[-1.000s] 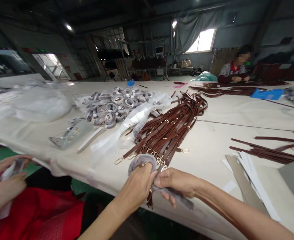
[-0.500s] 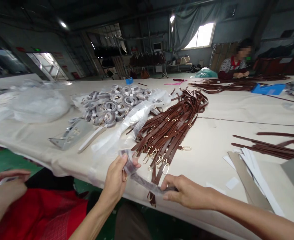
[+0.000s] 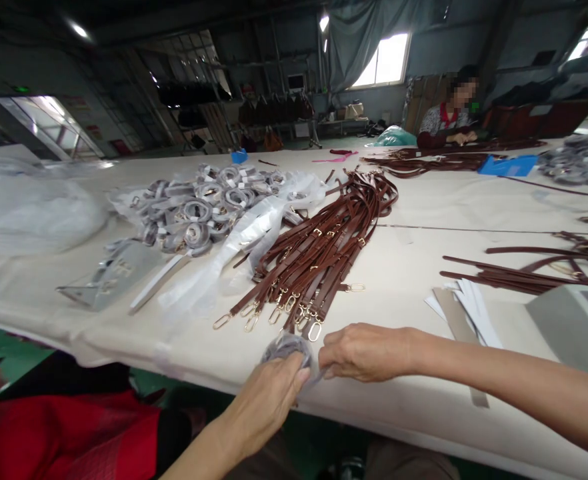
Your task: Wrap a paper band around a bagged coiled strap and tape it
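A coil of strap in greyish clear plastic wrap (image 3: 285,346) is at the table's front edge, in the fingers of my left hand (image 3: 269,395). Close to its right, my right hand (image 3: 361,353) has its fingers closed on a short loose end of the same wrapped strap. Just beyond both hands lies a bundle of brown leather straps (image 3: 331,250) with gold buckles and clasps. My palms and the undersides of the coil are hidden.
Left of the bundle are a plastic sheet (image 3: 247,243) and a heap of wrapped strap coils (image 3: 199,207). Paper strips (image 3: 469,310) and a grey device (image 3: 574,327) lie right. A person in red (image 3: 74,433) sits at left; a co-worker (image 3: 447,123) sits across the table.
The wrapped strap was partly stretched between my hands and is now wound into a coil. My hands have come closer together. The view has shifted to the right.
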Demonstrator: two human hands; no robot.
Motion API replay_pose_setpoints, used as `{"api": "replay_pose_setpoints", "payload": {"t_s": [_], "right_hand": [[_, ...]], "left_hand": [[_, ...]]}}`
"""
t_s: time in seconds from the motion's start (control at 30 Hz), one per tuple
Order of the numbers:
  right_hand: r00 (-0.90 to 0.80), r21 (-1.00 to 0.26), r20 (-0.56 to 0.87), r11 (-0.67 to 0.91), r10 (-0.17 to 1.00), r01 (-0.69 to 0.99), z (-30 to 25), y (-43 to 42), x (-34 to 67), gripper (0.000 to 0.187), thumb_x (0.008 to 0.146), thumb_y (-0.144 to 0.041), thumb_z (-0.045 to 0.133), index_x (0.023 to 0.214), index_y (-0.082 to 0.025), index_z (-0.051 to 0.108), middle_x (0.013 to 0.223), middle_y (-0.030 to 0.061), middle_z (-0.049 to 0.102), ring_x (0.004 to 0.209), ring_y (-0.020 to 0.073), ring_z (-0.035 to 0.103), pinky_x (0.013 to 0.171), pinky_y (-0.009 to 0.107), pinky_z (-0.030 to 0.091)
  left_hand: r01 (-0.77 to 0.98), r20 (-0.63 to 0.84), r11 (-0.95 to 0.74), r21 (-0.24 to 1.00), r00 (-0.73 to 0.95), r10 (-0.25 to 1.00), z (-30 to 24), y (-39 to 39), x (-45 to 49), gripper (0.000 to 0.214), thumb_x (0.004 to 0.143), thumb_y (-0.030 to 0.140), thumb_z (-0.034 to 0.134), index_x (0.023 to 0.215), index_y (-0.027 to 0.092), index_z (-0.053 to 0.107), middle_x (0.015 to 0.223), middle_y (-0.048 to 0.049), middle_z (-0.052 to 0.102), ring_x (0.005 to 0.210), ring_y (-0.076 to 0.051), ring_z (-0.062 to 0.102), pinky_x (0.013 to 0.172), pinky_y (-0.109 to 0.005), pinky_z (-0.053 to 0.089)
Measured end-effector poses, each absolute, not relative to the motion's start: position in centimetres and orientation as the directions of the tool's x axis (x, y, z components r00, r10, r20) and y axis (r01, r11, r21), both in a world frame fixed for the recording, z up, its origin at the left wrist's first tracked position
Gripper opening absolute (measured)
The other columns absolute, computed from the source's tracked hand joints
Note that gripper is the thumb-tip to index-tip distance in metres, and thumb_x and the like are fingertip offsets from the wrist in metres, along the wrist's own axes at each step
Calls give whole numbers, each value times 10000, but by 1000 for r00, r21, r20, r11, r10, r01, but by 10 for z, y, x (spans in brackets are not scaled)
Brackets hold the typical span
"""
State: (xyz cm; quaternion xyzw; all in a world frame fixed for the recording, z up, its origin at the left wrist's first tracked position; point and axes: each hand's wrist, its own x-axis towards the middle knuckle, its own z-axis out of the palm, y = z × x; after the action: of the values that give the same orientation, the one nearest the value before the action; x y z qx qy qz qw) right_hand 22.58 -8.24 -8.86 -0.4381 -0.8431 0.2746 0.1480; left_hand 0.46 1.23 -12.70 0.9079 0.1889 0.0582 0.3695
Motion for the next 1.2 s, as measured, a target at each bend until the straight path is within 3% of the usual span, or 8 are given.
{"api": "replay_pose_setpoints", "payload": {"t_s": [0.27,0.4,0.6,0.7,0.87,1.0,1.13,1.2], "right_hand": [[-547,-819,-272,108,791,563,-64,-85,249,74,999,-183,526,945,-206,570,756,-34,637,607,102,569,623,211,428],[-502,-944,-92,85,860,320,-75,-88,253,165,992,-318,540,913,-187,601,818,-9,590,749,124,572,709,231,455],[44,-1000,12,13,999,-25,-120,-106,211,450,979,-630,456,1019,-196,568,677,-53,450,581,112,424,540,233,356],[223,-997,56,66,973,-37,-132,-116,189,530,980,-668,404,1166,-203,577,877,22,558,795,170,548,707,292,458],[189,-991,122,129,974,-23,-141,-121,183,579,896,-647,605,1234,-186,518,1148,88,638,1032,246,598,913,358,480],[243,-952,172,98,955,289,-155,-119,199,236,981,-425,520,991,-190,499,863,26,652,759,178,618,686,289,510],[229,-758,361,141,904,637,-166,-111,231,114,964,-315,457,973,-202,446,873,47,597,720,189,584,624,307,491],[145,-661,428,200,892,723,-173,-103,250,184,934,-335,512,1035,-191,455,987,102,588,827,231,578,701,362,504]], "left_hand": [[366,-356,-14,931,914,196,-99,3,1,385,943,558,530,1005,186,604,673,6,611,437,-87,453,415,-183,336],[185,-305,436,881,926,224,-115,-2,7,474,900,573,594,1050,127,651,607,-27,667,308,-38,361,348,-151,298],[-230,-221,783,578,880,421,-132,-13,29,508,829,467,714,487,151,513,268,167,40,227,-2,76,548,-176,509],[-249,-249,781,573,855,455,-131,-15,40,718,785,441,762,433,239,168,298,162,-19,260,8,27,538,-133,491],[-227,-242,715,661,838,489,-141,-19,54,823,765,578,734,480,241,40,309,136,-26,289,0,55,497,-105,451],[-166,-192,600,782,853,486,-145,-16,66,613,867,565,596,447,203,332,290,89,242,258,-35,262,418,-144,374],[-108,-114,421,901,876,469,-127,8,74,226,833,390,683,791,171,641,573,13,610,576,-167,608,578,-232,463],[-64,10,101,993,887,461,-122,20,76,199,898,369,615,834,182,634,740,-12,646,758,-190,613,701,-255,467]]}}
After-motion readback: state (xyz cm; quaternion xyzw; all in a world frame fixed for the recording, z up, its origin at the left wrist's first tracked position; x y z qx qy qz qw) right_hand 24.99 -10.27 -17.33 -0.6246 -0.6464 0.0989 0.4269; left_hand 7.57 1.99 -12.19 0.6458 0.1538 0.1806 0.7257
